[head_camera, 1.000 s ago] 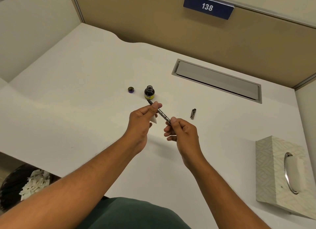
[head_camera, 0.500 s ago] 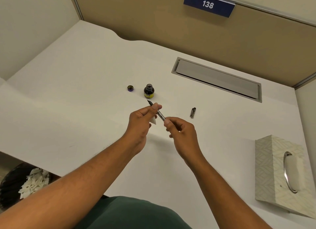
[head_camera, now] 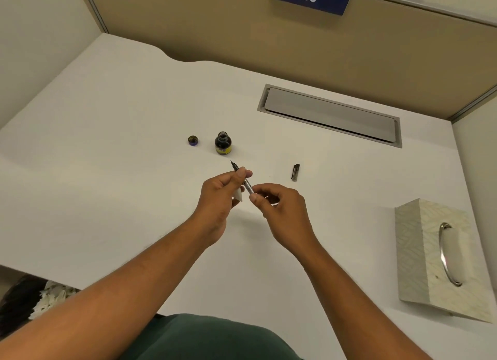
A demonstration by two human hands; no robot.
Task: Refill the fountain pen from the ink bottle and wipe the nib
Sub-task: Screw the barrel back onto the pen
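Note:
The fountain pen (head_camera: 248,185) is held above the white desk (head_camera: 134,171), nib pointing up-left toward the ink bottle. My left hand (head_camera: 219,195) pinches the pen's front section and also holds a small white piece of tissue (head_camera: 238,195) under its fingers. My right hand (head_camera: 279,206) grips the pen's rear end with its fingertips. The open ink bottle (head_camera: 223,143), dark with a yellow label, stands just beyond the nib. Its cap (head_camera: 193,140) lies to the left of it. The pen's dark cap (head_camera: 295,172) lies on the desk to the right.
A patterned tissue box (head_camera: 419,252) with a metal-rimmed slot sits at the right edge. A grey cable flap (head_camera: 329,114) is set into the desk at the back. A bin with white paper scraps (head_camera: 40,297) stands below the desk's front left.
My right hand has slid forward along the pen toward my left hand, covering more of the barrel. The pen stays in about the same place, nib still toward the bottle.

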